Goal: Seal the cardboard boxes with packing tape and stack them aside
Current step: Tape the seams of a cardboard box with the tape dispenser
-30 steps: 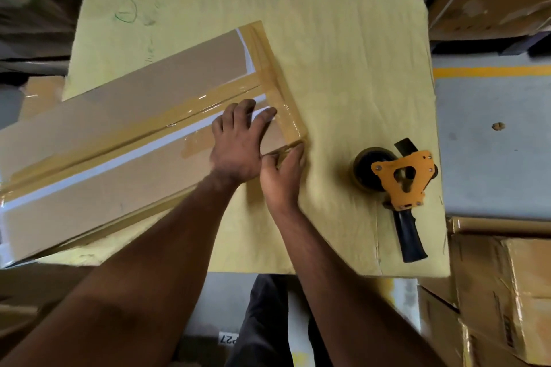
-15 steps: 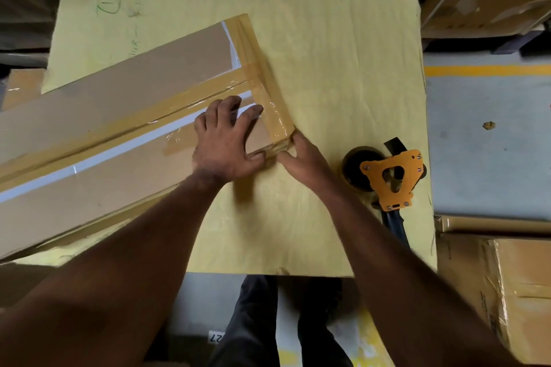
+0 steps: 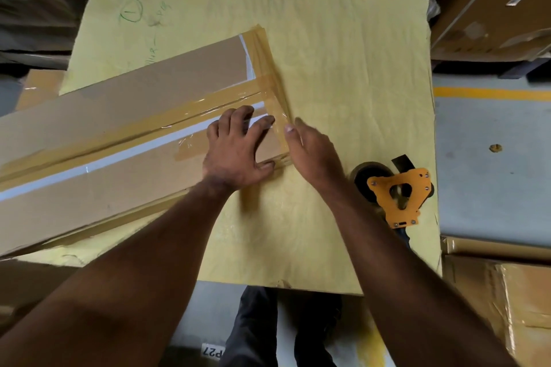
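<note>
Box: we see the long flat cardboard box [image 3: 119, 140] lying on the yellow surface [image 3: 343, 68], its long axis running from lower left up to the right, its left end overhanging the surface.
Tape on box: brown packing tape [image 3: 167, 116] runs along the seam and across the right end.
Left hand: our left hand [image 3: 235, 152] lies flat on the box top near that end, fingers [image 3: 238, 119] spread and straight, pressing and gripping nothing.
Right hand: our right hand [image 3: 310, 149] sits just beside the box's right end, fingers straight, a fingertip at the taped edge; it holds nothing.
Key relation: both hands are at the right end, so we judge the box must be lifted from there.
Dispenser: the orange tape dispenser [image 3: 396, 191] rests near the right wrist.
</note>
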Motion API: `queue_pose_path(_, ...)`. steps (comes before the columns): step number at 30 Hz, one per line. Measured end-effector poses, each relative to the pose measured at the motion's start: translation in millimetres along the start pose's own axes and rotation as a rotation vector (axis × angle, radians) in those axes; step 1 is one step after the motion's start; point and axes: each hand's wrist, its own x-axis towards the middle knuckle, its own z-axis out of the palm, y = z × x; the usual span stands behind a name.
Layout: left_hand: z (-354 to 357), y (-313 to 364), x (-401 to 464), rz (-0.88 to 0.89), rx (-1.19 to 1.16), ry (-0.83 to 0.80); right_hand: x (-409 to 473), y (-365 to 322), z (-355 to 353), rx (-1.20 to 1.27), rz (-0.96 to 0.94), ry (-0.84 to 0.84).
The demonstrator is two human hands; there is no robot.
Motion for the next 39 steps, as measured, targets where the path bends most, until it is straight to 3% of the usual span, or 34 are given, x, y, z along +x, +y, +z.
queue_pose_path(2, 0, 0, 0, -0.003, 0.0, -0.013, 12, -16, -1, 0.036, -0.109, 0.067)
queue_pose_path(4, 1, -1, 1, -0.006, 0.016, -0.02, 27, -33, 6, 0.039, -0.183, -0.005)
queue_pose_path(9, -1, -1, 3, -0.007, 0.022, -0.052, 67, -48, 2, -0.05, 0.034, -0.162)
queue_pose_path(13, -1, 0, 3, -0.016, 0.016, -0.069, 76, -57, 4, -0.075, -0.039, 0.006)
queue_pose_path(19, -2, 0, 4, -0.025, 0.023, -0.102, 96, -50, 9, -0.023, 0.055, -0.137)
queue_pose_path(24, -3, -1, 5, -0.033, 0.0, -0.105, 111, -53, 17, 0.063, -0.165, -0.076)
queue_pose_path(27, -3, -1, 4, -0.028, -0.005, -0.102, 126, -55, 16, -0.016, -0.142, -0.124)
queue_pose_path(33, -2, -1, 4, -0.015, -0.024, -0.067, 157, -79, 10, -0.104, -0.199, -0.051)
queue_pose_path(39, -1, -2, 5, -0.006, -0.014, -0.061, 178, -90, -9, -0.269, -0.106, -0.11)
